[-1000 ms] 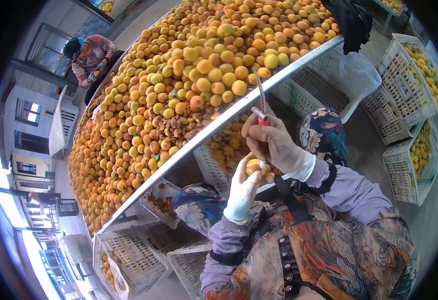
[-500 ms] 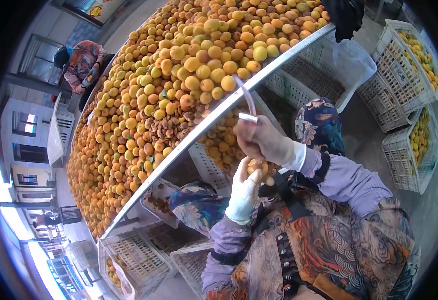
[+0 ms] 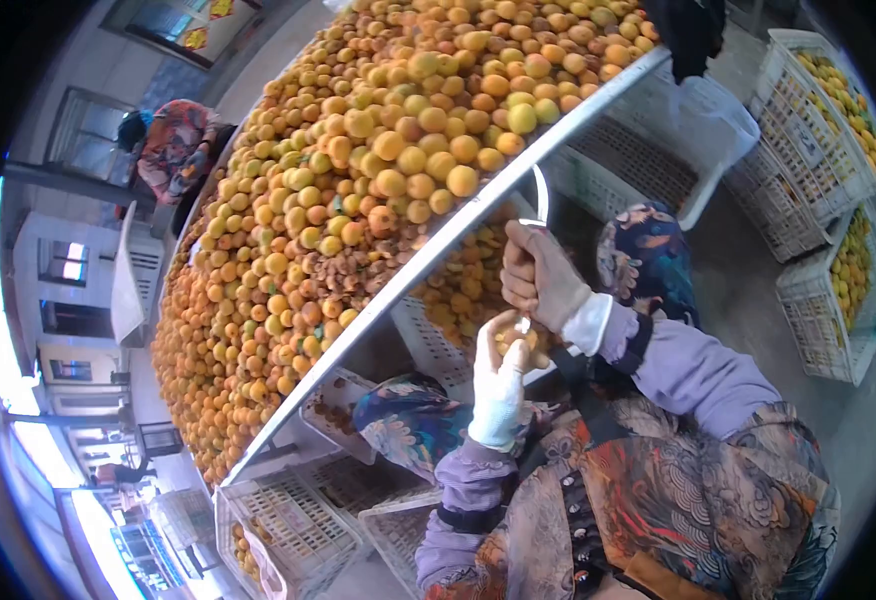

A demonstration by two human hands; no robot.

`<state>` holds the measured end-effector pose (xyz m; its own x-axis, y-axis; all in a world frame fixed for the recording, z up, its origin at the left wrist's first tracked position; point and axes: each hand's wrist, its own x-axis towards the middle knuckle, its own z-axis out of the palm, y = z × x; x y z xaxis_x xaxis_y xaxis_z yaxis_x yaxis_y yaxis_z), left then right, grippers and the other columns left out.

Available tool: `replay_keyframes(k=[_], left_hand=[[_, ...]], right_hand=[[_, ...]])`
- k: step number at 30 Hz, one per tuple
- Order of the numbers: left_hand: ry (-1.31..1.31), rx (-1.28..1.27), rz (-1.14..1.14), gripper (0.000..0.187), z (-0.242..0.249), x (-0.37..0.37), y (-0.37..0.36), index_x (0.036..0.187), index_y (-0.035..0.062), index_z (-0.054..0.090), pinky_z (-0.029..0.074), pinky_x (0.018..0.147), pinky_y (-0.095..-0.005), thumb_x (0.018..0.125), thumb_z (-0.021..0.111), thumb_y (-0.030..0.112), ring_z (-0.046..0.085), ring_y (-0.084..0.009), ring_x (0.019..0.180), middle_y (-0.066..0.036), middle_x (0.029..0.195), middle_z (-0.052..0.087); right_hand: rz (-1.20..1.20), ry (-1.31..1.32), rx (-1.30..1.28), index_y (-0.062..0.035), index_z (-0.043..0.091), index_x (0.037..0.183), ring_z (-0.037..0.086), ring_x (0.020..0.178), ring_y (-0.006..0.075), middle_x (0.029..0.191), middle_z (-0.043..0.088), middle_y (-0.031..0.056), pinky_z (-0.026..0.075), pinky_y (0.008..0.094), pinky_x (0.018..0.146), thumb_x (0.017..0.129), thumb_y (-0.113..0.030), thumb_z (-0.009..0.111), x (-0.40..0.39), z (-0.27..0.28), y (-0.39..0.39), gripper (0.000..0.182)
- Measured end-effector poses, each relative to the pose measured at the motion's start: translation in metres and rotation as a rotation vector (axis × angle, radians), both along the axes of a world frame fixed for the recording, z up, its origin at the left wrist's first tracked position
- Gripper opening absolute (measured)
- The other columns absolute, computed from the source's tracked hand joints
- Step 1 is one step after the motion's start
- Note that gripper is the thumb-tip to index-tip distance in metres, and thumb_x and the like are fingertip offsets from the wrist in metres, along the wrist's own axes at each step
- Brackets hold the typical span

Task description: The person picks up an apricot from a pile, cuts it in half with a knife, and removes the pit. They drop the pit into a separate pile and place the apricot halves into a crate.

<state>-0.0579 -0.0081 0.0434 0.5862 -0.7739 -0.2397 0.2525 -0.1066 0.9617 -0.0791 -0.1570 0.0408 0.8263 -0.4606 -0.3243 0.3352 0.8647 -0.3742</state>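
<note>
My left hand [image 3: 498,385], in a white glove, curls its fingers around an apricot [image 3: 511,340]. Just above it, my right hand [image 3: 546,278] is closed in a fist around a hand tool. A curved, pale metal strip [image 3: 542,192] of this tool sticks out above the fist, and a small bright tip shows below it at the apricot. The tool's grip is hidden in my fingers. Behind my hands, a crate holds halved-looking orange fruit [image 3: 463,285]. A heap of whole apricots [image 3: 358,150] lies on the table, with brown pits [image 3: 343,275] near its edge.
The table's metal edge [image 3: 428,262] slants past my hands. Stacked crates of fruit [image 3: 808,150] stand at right; more crates [image 3: 288,515] stand at lower left. A white tub [image 3: 718,130] sits under the table. Another person [image 3: 173,150] works across the heap.
My right hand has turned and shifted slightly right, and the tool's curved strip now stands more upright. The tool's bright tip now shows at the apricot, which stays in my left hand.
</note>
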Motion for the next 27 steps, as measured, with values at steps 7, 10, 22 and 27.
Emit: replay_keyframes(k=[7, 10, 22, 27], left_hand=[[-0.1, -0.066, 0.086, 0.03, 0.012, 0.05, -0.006, 0.12, 0.0014, 0.044, 0.048, 0.063, -0.0246, 0.094, 0.045, 0.015, 0.059, -0.014, 0.068, -0.012, 0.088, 0.06], [-0.167, -0.057, 0.218, 0.028, 0.035, 0.088, -0.004, 0.106, -0.0008, 0.05, 0.045, 0.056, -0.0221, 0.097, 0.042, 0.024, 0.056, -0.0128, 0.06, -0.009, 0.073, 0.059], [-0.13, 0.376, 0.253, 0.056, 0.049, 0.203, 0.002, 0.082, 0.0001, 0.057, 0.049, 0.048, -0.0243, 0.095, 0.036, 0.051, 0.043, -0.0112, 0.038, -0.005, 0.055, 0.051], [-0.406, 0.386, 0.189, 0.027, 0.061, 0.161, -0.007, 0.088, 0.0014, 0.059, 0.04, 0.043, -0.0218, 0.094, 0.042, 0.021, 0.051, -0.0106, 0.046, -0.005, 0.064, 0.055]], right_hand=[[-0.032, -0.088, -0.118, -0.0092, 0.046, 0.074, 0.031, 0.035, 0.011, 0.047, 0.031, -0.0032, 0.024, 0.0255, 0.032, 0.093, -0.036, 0.053, 0.023, 0.026, -0.016, 0.033], [-0.071, -0.099, -0.173, -0.0094, 0.046, 0.075, 0.031, 0.036, 0.0101, 0.049, 0.03, -0.004, 0.024, 0.025, 0.033, 0.092, -0.037, 0.054, 0.021, 0.021, -0.034, 0.033], [0.021, 0.091, -0.192, -0.0082, 0.047, 0.077, 0.03, 0.034, 0.0103, 0.047, 0.029, -0.0034, 0.024, 0.0258, 0.032, 0.093, -0.034, 0.052, 0.009, -0.013, -0.054, 0.031], [0.065, 0.129, -0.229, -0.0074, 0.048, 0.076, 0.034, 0.034, 0.0106, 0.047, 0.034, -0.0026, 0.027, 0.0258, 0.032, 0.091, -0.035, 0.056, 0.005, -0.008, -0.053, 0.032]])
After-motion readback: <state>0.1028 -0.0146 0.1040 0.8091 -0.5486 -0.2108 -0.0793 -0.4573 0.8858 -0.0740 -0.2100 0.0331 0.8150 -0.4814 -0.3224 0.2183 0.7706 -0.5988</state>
